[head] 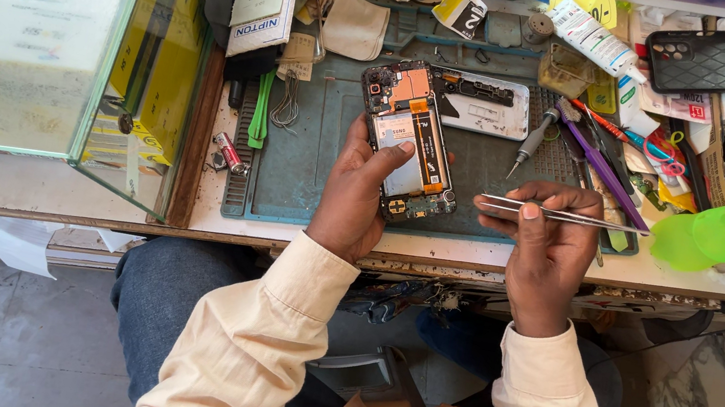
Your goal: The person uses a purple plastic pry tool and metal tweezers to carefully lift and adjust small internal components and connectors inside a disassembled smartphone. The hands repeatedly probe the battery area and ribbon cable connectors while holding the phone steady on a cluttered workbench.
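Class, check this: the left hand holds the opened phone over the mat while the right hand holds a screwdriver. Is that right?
Not quite. The right hand holds metal tweezers, not a screwdriver. The left hand does hold the opened phone over the mat, as the head view shows.

One opened phone (410, 142), one tweezers (559, 214), perhaps two screwdrivers (532, 142).

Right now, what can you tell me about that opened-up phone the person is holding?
The opened phone has its back cover off, so its insides show: a dark circuit board at the far end, an orange patch, a pale silvery battery in the middle, an orange strip down one side and small parts at the near end. It lies tilted above the blue-green work mat. The left hand holds it from below, thumb pressed on the battery. The tweezers in the right hand point toward its near end, seemingly not touching.
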